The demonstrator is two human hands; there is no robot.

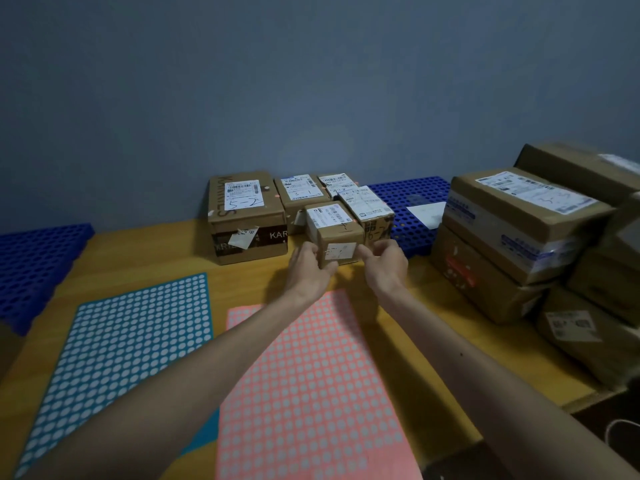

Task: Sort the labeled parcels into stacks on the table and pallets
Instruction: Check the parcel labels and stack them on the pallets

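Both hands reach toward the far edge of the desk [180, 244], where a small brown parcel [337, 237] sits among other labeled boxes. The left hand [308, 268] and the right hand [384, 265] clasp its two sides, fingers [367, 252] curled against the cardboard (its front carries a white label). Just left stands a bigger box marked 5-2 [244, 213]; at the right edge taller parcels [512, 220] are stacked.
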